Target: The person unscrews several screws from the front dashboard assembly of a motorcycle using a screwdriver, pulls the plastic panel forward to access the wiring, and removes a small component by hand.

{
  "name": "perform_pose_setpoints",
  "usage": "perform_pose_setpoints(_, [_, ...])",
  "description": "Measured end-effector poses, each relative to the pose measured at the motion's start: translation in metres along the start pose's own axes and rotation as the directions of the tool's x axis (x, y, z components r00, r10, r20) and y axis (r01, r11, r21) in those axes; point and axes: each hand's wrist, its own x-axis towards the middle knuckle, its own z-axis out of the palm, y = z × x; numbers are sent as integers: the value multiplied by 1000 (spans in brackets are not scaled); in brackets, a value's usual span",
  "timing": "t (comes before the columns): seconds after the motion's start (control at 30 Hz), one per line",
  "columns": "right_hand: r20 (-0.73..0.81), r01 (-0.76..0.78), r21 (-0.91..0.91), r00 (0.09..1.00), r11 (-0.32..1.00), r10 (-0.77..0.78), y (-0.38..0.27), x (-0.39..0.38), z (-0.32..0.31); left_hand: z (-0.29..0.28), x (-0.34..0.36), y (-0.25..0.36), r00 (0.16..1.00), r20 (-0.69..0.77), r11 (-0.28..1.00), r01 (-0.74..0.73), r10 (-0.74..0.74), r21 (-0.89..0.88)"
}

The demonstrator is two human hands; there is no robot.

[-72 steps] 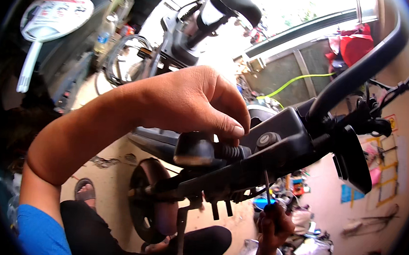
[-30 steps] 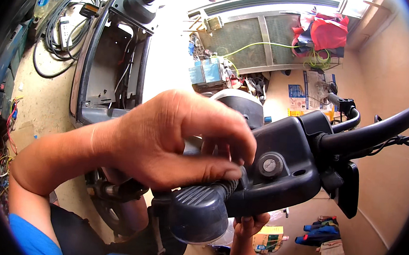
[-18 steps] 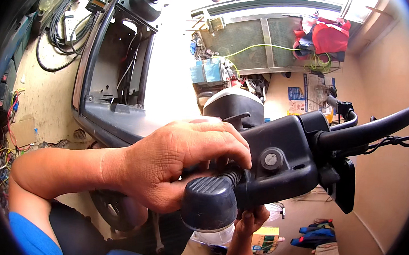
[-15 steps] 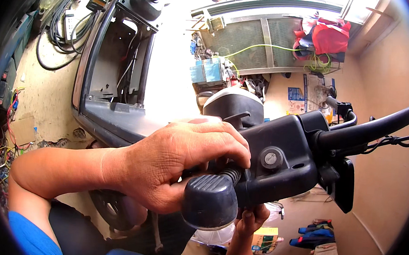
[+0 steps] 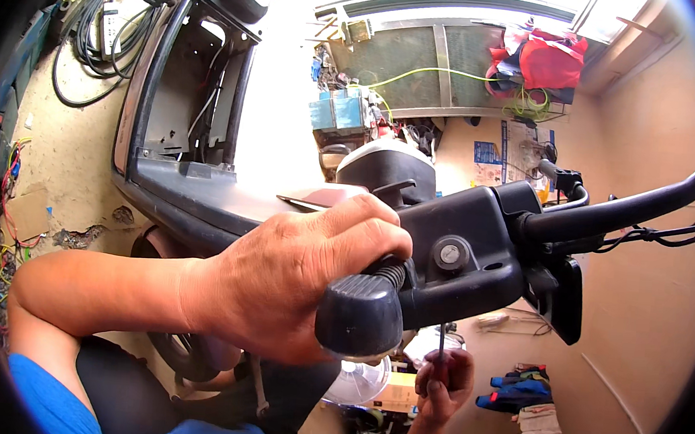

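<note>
A black plastic handlebar housing [image 5: 464,225] of a scooter fills the middle, with a round key-type lock [image 5: 449,255] on it. From its near left side a dark turn signal lamp [image 5: 359,319] juts out on a ribbed rubber stalk. My left hand [image 5: 303,270] is wrapped over the housing's left end beside the lamp, its fingertips partly hidden. Below the housing my right hand [image 5: 442,381] is closed around a screwdriver [image 5: 442,340]. Its thin shaft points up to the housing's underside, where the tip is hidden.
A black handlebar [image 5: 630,212] with cables extends right, above a mirror-like black panel [image 5: 559,300]. At left stands an open scooter body frame [image 5: 187,93]. Coiled black cable [image 5: 93,54] lies beyond it. A white fan [image 5: 360,379] and folded clothes [image 5: 517,386] are below.
My right hand has come down from the housing's underside, and the screwdriver shaft now shows. The left hand keeps its hold on the housing, and the whole view has shifted slightly.
</note>
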Motion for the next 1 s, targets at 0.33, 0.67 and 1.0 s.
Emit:
perform_pose_setpoints(0.33, [-29,416,-335,892,846,-450,-128,-55,-36,25,-10,3,984,-179,995,-28,10,-99])
perform_pose_setpoints(0.67, [28,355,-596,905,720,-424,-230,-4,80,31,-15,1,980,-195,996,-58,44,-65])
perform_pose_setpoints(1.0, [131,488,-766,755,418,-642,-248,44,187,31,-14,3,977,-203,995,-74,57,-74])
